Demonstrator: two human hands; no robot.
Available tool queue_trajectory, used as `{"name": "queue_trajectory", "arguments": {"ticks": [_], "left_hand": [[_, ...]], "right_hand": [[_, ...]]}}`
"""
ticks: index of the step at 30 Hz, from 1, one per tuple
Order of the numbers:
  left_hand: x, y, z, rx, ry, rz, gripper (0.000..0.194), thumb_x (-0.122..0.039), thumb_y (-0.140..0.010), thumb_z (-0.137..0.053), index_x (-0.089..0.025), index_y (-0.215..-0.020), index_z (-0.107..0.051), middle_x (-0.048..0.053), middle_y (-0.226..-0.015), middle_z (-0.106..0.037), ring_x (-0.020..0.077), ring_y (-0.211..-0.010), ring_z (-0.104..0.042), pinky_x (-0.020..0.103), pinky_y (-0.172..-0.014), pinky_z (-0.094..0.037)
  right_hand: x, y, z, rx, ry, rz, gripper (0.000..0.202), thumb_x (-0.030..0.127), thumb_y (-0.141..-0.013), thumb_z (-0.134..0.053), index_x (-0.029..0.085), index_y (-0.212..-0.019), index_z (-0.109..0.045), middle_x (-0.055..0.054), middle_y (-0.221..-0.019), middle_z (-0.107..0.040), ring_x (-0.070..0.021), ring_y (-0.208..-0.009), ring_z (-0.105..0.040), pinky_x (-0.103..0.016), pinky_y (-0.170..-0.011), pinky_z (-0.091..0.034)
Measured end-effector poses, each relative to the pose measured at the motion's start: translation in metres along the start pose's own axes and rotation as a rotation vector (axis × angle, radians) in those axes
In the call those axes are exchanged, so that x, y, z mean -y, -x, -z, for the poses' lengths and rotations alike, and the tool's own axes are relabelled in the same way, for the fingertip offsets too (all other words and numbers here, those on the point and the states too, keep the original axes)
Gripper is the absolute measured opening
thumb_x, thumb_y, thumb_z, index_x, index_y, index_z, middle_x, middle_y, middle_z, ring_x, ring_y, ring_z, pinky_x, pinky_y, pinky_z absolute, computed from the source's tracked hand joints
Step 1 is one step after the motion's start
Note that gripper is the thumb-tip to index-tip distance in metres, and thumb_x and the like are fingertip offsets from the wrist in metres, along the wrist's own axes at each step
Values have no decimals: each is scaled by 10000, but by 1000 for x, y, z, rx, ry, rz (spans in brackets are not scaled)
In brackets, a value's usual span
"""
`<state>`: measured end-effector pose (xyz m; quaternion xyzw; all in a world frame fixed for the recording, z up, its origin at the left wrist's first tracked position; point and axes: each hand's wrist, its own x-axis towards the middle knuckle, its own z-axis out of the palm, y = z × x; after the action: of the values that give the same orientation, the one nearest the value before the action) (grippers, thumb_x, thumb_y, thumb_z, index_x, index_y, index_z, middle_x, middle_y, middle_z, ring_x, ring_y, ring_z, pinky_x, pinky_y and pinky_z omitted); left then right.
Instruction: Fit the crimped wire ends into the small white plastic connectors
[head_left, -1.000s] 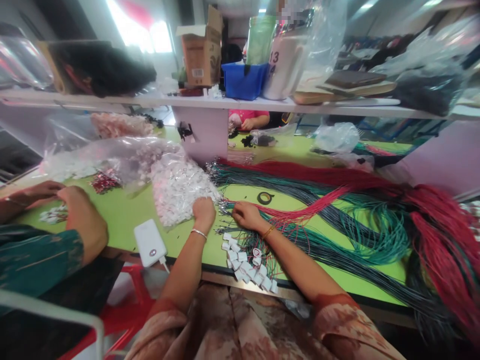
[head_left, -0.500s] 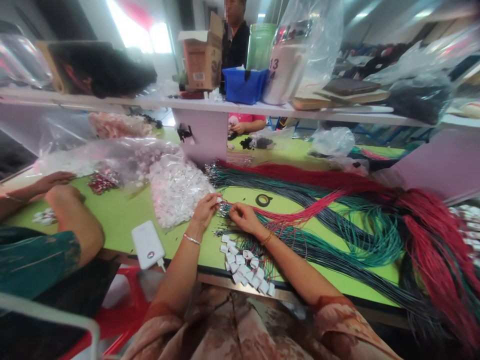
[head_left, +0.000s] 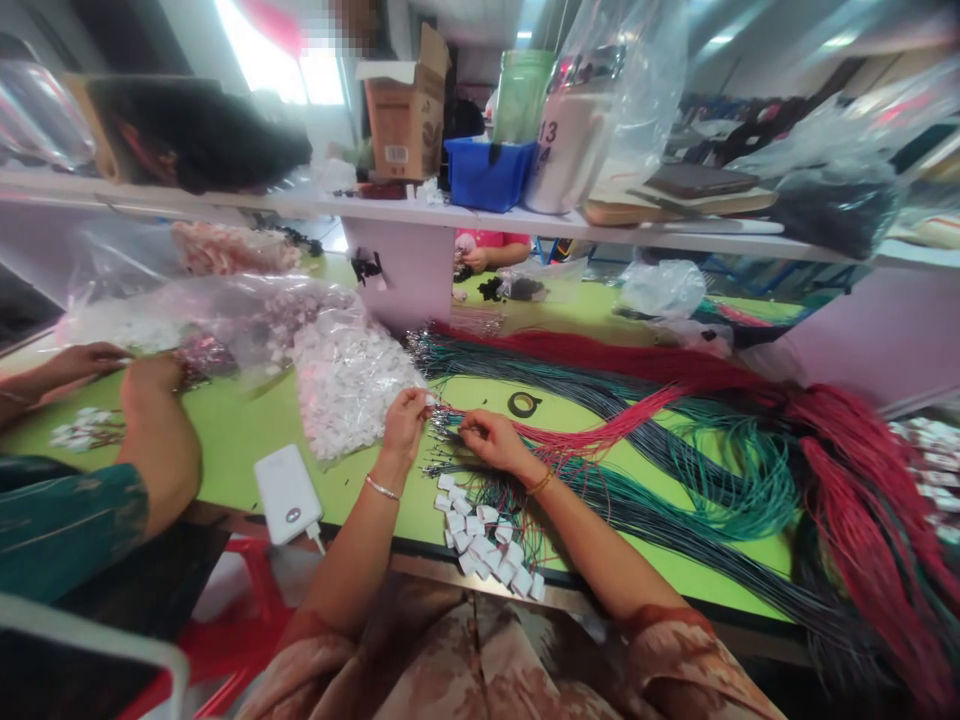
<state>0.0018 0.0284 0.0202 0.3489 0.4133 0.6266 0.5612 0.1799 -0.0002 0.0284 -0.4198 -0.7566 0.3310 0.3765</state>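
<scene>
My left hand (head_left: 406, 425) pinches a small white connector (head_left: 430, 400) beside the metal-tipped wire ends (head_left: 439, 425). Just to its right, my right hand (head_left: 491, 440) has its fingers closed over the wire ends; what they hold is too small to make out. Red wires (head_left: 592, 440) run rightward from between the hands, and green and black wires (head_left: 637, 500) lie below them. Several white connectors (head_left: 487, 550) with wires attached are heaped at the table's near edge. A clear bag of white connectors (head_left: 349, 385) lies left of my left hand.
A black tape roll (head_left: 524, 403) lies beyond my right hand. The white power bank (head_left: 288, 495) sits at the near left. A co-worker's arms (head_left: 161, 430) reach in from the left. Above the table runs a shelf (head_left: 300, 207) with a blue bin (head_left: 489, 175).
The view has shifted slightly. The co-worker's hands at the left have moved, with one now near the red parts. The standing person behind the shelf has moved left.
</scene>
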Motion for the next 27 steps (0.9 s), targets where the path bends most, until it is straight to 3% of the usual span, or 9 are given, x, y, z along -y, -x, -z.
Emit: {"name": "queue_trajectory", "arguments": {"ticks": [5, 12, 15, 22, 27], "left_hand": [[6, 6, -4, 224, 109, 190, 198, -252, -668, -743, -125, -774, -635, 31, -769, -624, 95, -648, -540, 217, -584, -419], [13, 5, -2, 262, 178, 265, 191, -218, -645, -767, -109, -772, -675, 40, -737, -631, 108, -655, -563, 215, -587, -430], [13, 5, -1, 278, 179, 274, 179, -212, -663, -759, -105, -784, -682, 45, -732, -635, 108, -654, -568, 213, -587, -427], [12, 6, 0, 289, 152, 288, 175, -214, -675, -756, -102, -793, -690, 58, -753, -652, 97, -641, -554, 199, -577, -423], [9, 8, -2, 296, 107, 295, 204, -238, -641, -785, -100, -766, -702, 48, -745, -647, 78, -617, -532, 183, -558, -418]], "right_hand": [[1, -2, -1, -32, -157, -42, 191, 323, -792, -576, 168, -900, -609, -5, -789, -602, -110, -651, -478, -236, -634, -394], [-10, -5, -10, -12, -572, -193, 314, 442, -678, -737, 180, -757, -582, 29, -677, -556, -91, -576, -447, -242, -594, -377], [-11, -4, -10, 18, -633, -213, 331, 466, -684, -738, 174, -746, -594, 41, -623, -521, -81, -542, -408, -235, -562, -345], [-10, -2, -12, -37, -239, -93, 272, 413, -836, -545, 165, -728, -576, 16, -656, -524, -104, -599, -426, -238, -590, -347], [-7, -1, -11, -107, 55, -21, 229, 287, -831, -497, 183, -629, -463, 34, -580, -446, -97, -547, -369, -232, -548, -292]]}}
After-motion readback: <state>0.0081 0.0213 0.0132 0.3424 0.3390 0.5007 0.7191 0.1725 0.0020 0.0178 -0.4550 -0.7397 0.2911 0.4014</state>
